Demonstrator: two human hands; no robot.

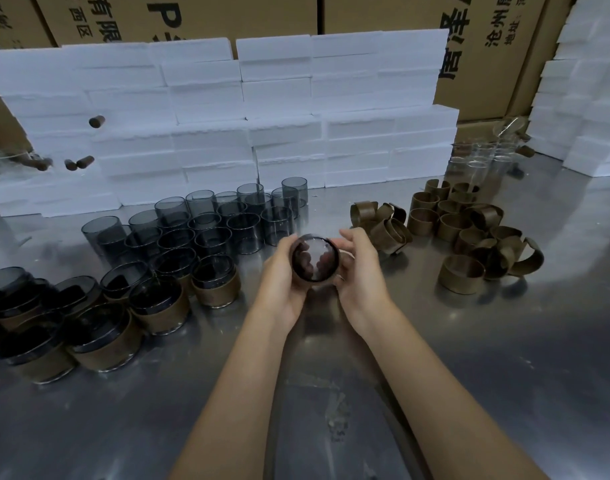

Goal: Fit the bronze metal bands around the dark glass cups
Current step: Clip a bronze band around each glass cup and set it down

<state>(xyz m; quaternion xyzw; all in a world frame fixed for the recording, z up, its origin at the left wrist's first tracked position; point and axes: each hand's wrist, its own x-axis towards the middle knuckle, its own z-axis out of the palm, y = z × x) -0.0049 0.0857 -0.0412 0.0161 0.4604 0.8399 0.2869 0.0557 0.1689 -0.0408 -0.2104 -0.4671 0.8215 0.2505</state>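
Note:
Both hands hold one dark glass cup [314,259] above the steel table, its mouth tilted toward me. A bronze band [301,279] shows around its lower side. My left hand [282,277] grips the cup from the left, and my right hand [360,271] grips it from the right with fingers curled behind it. Several bare dark cups [206,226] stand in a cluster behind and to the left. Cups fitted with bands [161,308] stand at the near left. Loose bronze bands [466,230] lie in a pile to the right.
A wall of white foam blocks [227,123] runs along the back of the steel table [469,358], with cardboard boxes [383,12] behind it. Clear glasses [480,161] stand at the back right beside more foam blocks [587,98]. Small brown cylinders [85,162] lie at the back left.

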